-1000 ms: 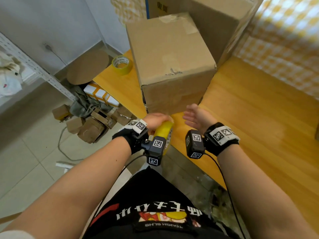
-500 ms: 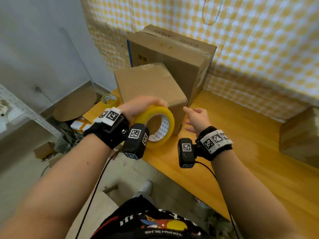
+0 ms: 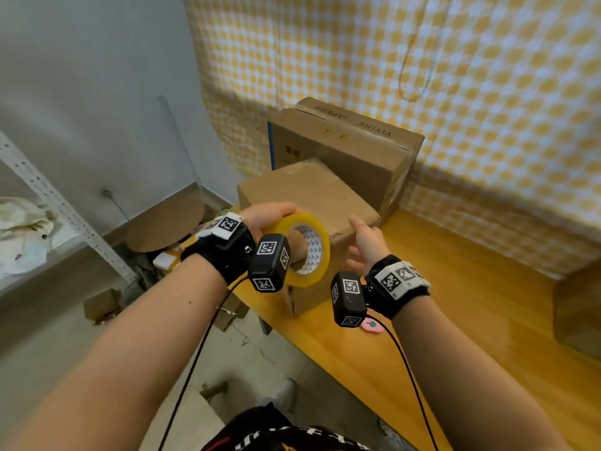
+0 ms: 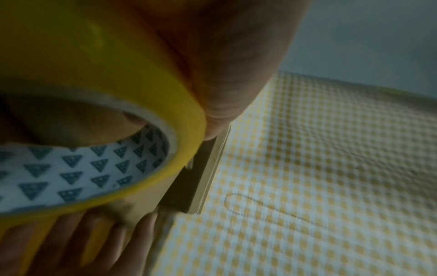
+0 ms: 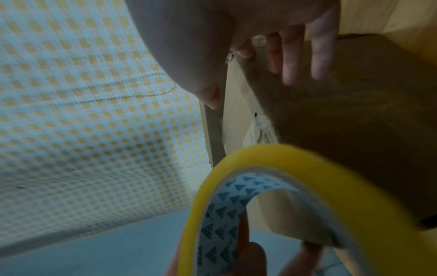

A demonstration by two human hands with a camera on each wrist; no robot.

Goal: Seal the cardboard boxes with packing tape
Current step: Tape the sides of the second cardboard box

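My left hand (image 3: 268, 216) grips a yellow roll of packing tape (image 3: 307, 250) and holds it upright in the air, in front of a small cardboard box (image 3: 312, 193) that stands near the corner of the wooden table (image 3: 455, 304). The roll's white core with dark triangles shows in the left wrist view (image 4: 78, 168) and the right wrist view (image 5: 220, 212). Just to the right of the roll, my right hand (image 3: 366, 242) is open with straight fingers (image 5: 319, 54) close by the box's near side; contact is unclear. A larger box (image 3: 344, 148) stands behind the small one.
A yellow checked cloth (image 3: 422, 76) hangs behind the table. Another cardboard box (image 3: 577, 307) sits at the right edge. A small pink thing (image 3: 372, 325) lies on the table near my right wrist. Metal shelving (image 3: 58, 209) and cardboard scraps (image 3: 100, 304) are on the floor at left.
My left hand has raised the tape roll from low at the table edge to in front of the small box. My view has tilted up and both hands have moved toward the box.
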